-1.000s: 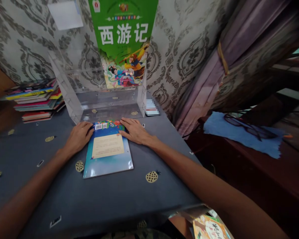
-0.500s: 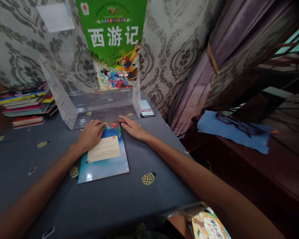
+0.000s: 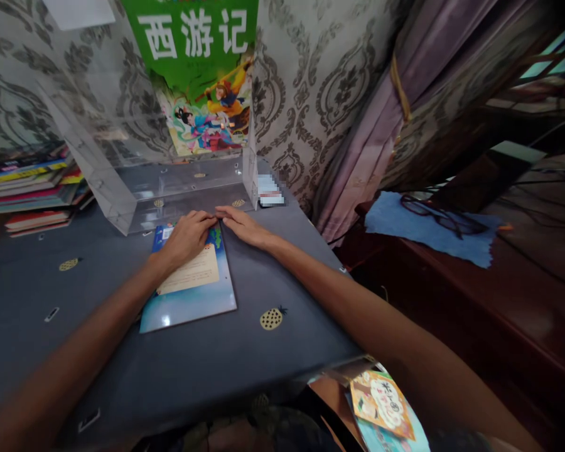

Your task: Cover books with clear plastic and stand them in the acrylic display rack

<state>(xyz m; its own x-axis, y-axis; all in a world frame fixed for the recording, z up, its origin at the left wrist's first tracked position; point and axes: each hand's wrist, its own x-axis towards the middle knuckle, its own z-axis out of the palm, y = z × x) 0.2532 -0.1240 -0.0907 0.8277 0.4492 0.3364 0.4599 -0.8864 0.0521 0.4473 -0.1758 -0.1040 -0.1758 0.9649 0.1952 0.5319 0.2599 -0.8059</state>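
Note:
A thin blue book [image 3: 191, 307] with a cream text panel lies flat on the table, and a barcode shows at its upper left. My left hand [image 3: 191, 233] rests palm down across the upper part of the book, fingers stretched toward the top right corner. My right hand [image 3: 245, 227] lies at that same corner, its fingers extended along the book's edge and their tips close to those of my left hand. Just beyond both hands stands a clear acrylic stand [image 3: 183, 210]; a green picture book [image 3: 202, 81] with large white Chinese characters is upright in it.
Several stacked books [image 3: 32, 188] sit at the left. A blurred-out card [image 3: 270, 190] lies right of the stand. Glasses on a blue cloth [image 3: 428, 229] rest on a dark red surface to the right. Colourful books [image 3: 383, 408] show below the table's front edge.
My left hand has slid rightward over the book, uncovering the barcode and bringing its fingertips nearer my right hand. The whole view has shifted slightly, with objects appearing higher and farther left.

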